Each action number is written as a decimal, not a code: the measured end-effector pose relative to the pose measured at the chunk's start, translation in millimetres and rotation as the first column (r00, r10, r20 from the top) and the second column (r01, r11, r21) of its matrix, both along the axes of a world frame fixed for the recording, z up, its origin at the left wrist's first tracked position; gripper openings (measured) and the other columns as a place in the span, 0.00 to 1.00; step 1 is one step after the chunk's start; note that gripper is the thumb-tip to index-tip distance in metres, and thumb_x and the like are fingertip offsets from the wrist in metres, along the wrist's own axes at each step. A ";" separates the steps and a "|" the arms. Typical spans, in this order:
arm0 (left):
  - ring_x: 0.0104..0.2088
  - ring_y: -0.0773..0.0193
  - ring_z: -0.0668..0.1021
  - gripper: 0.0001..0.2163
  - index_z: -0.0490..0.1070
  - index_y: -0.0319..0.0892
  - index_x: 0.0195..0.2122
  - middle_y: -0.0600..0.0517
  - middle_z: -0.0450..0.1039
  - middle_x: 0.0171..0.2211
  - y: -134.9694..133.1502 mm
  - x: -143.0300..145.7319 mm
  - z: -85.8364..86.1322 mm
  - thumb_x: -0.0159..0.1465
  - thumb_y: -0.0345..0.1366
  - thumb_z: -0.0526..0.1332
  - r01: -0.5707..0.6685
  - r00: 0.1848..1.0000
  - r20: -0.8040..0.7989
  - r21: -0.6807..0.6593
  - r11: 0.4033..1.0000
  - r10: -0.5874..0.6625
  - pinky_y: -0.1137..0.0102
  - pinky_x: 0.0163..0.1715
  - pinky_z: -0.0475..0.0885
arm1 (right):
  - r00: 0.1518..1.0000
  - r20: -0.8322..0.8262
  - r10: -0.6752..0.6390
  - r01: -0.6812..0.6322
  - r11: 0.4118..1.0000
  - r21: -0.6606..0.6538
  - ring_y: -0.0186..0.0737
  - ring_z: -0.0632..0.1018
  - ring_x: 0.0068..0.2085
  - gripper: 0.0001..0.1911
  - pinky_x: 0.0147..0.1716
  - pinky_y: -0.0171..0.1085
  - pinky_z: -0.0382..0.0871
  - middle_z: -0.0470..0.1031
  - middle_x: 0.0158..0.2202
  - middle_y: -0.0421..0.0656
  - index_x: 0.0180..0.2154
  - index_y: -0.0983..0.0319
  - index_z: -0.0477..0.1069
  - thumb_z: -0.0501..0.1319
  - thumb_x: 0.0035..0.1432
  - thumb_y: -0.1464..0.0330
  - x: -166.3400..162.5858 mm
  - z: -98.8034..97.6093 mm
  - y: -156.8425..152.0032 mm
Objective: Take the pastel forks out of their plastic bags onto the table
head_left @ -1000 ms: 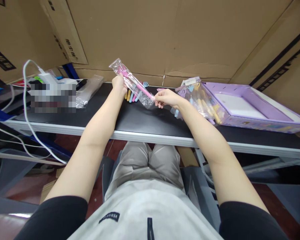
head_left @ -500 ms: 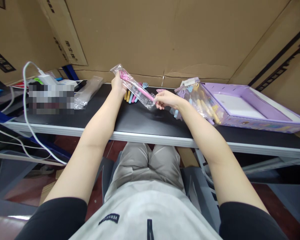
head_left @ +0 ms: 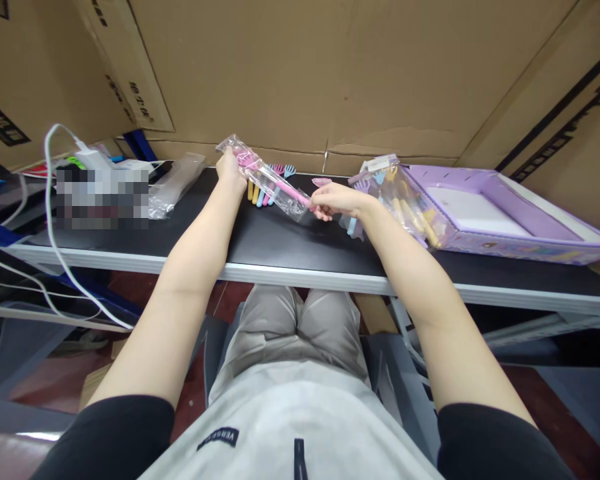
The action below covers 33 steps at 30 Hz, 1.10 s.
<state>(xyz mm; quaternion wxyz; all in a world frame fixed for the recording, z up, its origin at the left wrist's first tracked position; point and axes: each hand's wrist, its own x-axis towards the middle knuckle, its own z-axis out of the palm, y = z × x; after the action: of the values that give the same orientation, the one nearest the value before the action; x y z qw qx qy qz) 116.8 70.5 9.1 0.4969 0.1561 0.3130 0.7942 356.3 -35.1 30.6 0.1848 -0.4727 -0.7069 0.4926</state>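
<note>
A pink back scratcher lies slantwise in a clear plastic sleeve, held above the black table. My left hand is closed around the sleeve at the upper left, by the scratcher's claw end. At the lower right, my right hand pinches the handle's end by the sleeve's edge. A small pink piece shows just above my right hand; its kind I cannot make out. Behind the sleeve, several small back scratchers in yellow, blue and pink lie side by side, partly covered.
Right of my right hand lies a clear bag of several coloured back scratchers, against an open purple box. An empty plastic sleeve and a white charger with cable are at the left. A cardboard wall stands behind the table.
My left hand has shifted slightly left and down with its end of the sleeve. My right hand stays at almost the same spot.
</note>
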 end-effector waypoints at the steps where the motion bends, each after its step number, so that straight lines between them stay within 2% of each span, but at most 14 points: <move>1: 0.32 0.60 0.80 0.07 0.70 0.40 0.42 0.51 0.71 0.25 -0.1 -2.2 0.2 0.70 0.35 0.53 -0.018 1.000 0.007 -0.008 1.000 0.018 0.66 0.40 0.78 | 1.000 0.005 0.012 -0.012 1.000 -0.012 0.29 0.68 0.15 0.11 0.15 0.28 0.61 0.69 0.15 0.42 0.21 0.66 0.67 0.57 0.55 0.79 1.2 -0.3 0.5; 5: 0.35 0.62 0.81 0.09 0.69 0.40 0.45 0.50 0.74 0.28 -0.6 -11.6 0.2 0.71 0.34 0.50 -0.055 0.998 0.042 -0.047 0.997 0.057 0.68 0.42 0.77 | 0.998 -0.017 0.062 -0.063 0.994 -0.084 0.32 0.72 0.18 0.09 0.18 0.29 0.66 0.71 0.18 0.44 0.22 0.66 0.67 0.58 0.54 0.78 5.4 -4.0 4.4; 8: 0.35 0.63 0.81 0.11 0.67 0.40 0.48 0.48 0.75 0.32 -1.2 -15.2 -0.2 0.73 0.35 0.47 -0.023 0.997 0.066 -0.057 0.998 0.026 0.70 0.41 0.77 | 0.991 -0.113 0.076 -0.093 0.983 -0.157 0.34 0.75 0.21 0.06 0.23 0.31 0.72 0.75 0.22 0.46 0.26 0.67 0.67 0.58 0.54 0.79 4.3 -7.4 6.3; 11: 0.36 0.63 0.81 0.13 0.64 0.38 0.52 0.46 0.77 0.35 -0.6 -15.2 -0.5 0.74 0.35 0.45 -0.011 0.998 0.067 -0.052 0.999 0.015 0.71 0.40 0.76 | 0.975 -0.214 0.054 -0.096 0.976 -0.194 0.32 0.74 0.21 0.05 0.25 0.31 0.73 0.75 0.24 0.45 0.30 0.67 0.67 0.57 0.58 0.79 -1.0 -8.6 5.5; 15: 0.36 0.65 0.82 0.14 0.64 0.39 0.54 0.47 0.78 0.35 3.1 -15.7 -1.8 0.74 0.38 0.45 -0.014 0.999 0.030 -0.057 0.998 0.015 0.72 0.41 0.76 | 0.952 -0.305 0.017 -0.092 0.968 -0.233 0.26 0.64 0.17 0.09 0.17 0.26 0.62 0.66 0.19 0.38 0.34 0.68 0.67 0.52 0.67 0.75 -6.7 -6.6 2.5; 18: 0.36 0.65 0.82 0.14 0.65 0.40 0.53 0.47 0.78 0.35 4.5 -18.9 -2.3 0.74 0.38 0.45 -0.035 0.999 0.000 -0.069 0.997 0.036 0.72 0.41 0.76 | 0.948 -0.317 -0.010 -0.077 0.962 -0.262 0.24 0.57 0.15 0.11 0.14 0.24 0.53 0.59 0.16 0.34 0.34 0.68 0.68 0.51 0.68 0.73 -6.1 -3.4 1.2; 23: 0.38 0.66 0.82 0.14 0.64 0.41 0.53 0.44 0.77 0.42 -5.6 -26.8 1.1 0.74 0.36 0.44 -0.083 0.996 0.010 -0.097 0.992 0.084 0.75 0.38 0.76 | 0.935 -0.347 -0.073 -0.024 0.963 -0.267 0.24 0.54 0.15 0.11 0.12 0.24 0.48 0.56 0.16 0.33 0.31 0.66 0.65 0.51 0.67 0.71 -1.5 1.9 3.7; 28: 0.45 0.62 0.81 0.15 0.59 0.47 0.58 0.44 0.75 0.49 -20.7 -42.0 3.1 0.74 0.39 0.42 -0.077 0.995 0.052 -0.115 0.990 0.083 0.71 0.37 0.77 | 0.924 -0.348 -0.160 0.069 0.963 -0.260 0.24 0.48 0.14 0.11 0.11 0.25 0.43 0.50 0.15 0.31 0.30 0.64 0.62 0.51 0.65 0.68 4.8 6.6 8.3; 33: 0.48 0.63 0.80 0.19 0.48 0.45 0.63 0.44 0.70 0.53 -25.1 -61.0 -2.3 0.75 0.41 0.34 -0.241 0.960 0.121 -0.105 0.965 0.253 0.71 0.37 0.76 | 0.909 -0.352 -0.224 0.147 0.962 -0.231 0.24 0.47 0.15 0.09 0.11 0.26 0.42 0.49 0.15 0.31 0.31 0.63 0.62 0.52 0.63 0.66 16.5 14.2 11.3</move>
<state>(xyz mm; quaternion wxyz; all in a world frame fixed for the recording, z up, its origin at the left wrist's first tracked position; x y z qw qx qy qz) 55.8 45.3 6.8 0.4200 0.0401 0.3312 0.8440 372.8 -23.8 44.8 0.3141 -0.4514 -0.5573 0.6221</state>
